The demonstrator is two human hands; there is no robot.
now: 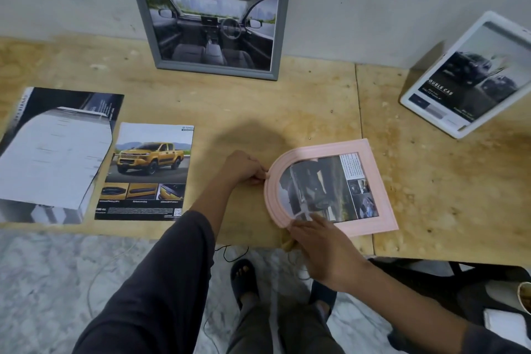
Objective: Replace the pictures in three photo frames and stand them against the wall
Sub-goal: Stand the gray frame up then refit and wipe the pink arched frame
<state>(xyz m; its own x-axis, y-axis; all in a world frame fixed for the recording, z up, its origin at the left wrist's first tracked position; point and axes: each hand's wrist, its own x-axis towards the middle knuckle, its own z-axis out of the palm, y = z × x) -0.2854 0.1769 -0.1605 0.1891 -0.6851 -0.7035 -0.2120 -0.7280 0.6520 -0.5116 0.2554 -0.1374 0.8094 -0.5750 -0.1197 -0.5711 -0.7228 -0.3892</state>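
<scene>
Improvised indoor work area, likely a home or workshop. Bare plywood tabletop (287, 112) abuts a scuffed plaster wall (373, 3). Marble-patterned floor (57, 282) below, with loose cables (232, 253).

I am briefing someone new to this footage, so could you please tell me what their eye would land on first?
Probably the pink arched frame lying flat near the table's front edge, with the left hand at its curved end and the right hand at its near edge. Next, the grey frame leaning on the wall at the back, and the yellow-truck page lying at left.
</scene>
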